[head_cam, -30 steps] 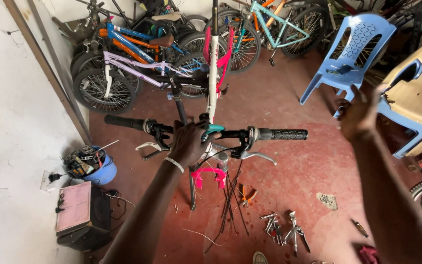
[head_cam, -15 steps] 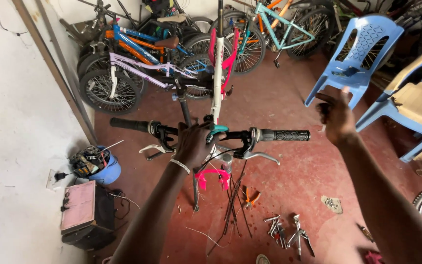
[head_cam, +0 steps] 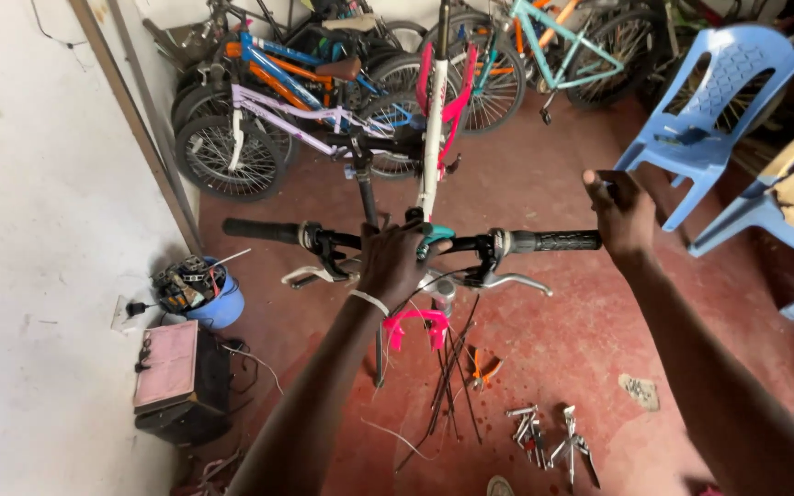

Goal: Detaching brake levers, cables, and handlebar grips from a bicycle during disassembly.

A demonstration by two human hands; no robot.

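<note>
Two hands working at a bicycle handlebar over a red workshop floor.

The handlebar is lying crosswise, long axis running left to right; the left hand is gripping it, fingers closed around its middle, while the right hand is hovering just beside the right grip, fingers curled, pinching something too small to tell. Tools are lying on the floor below.
</note>
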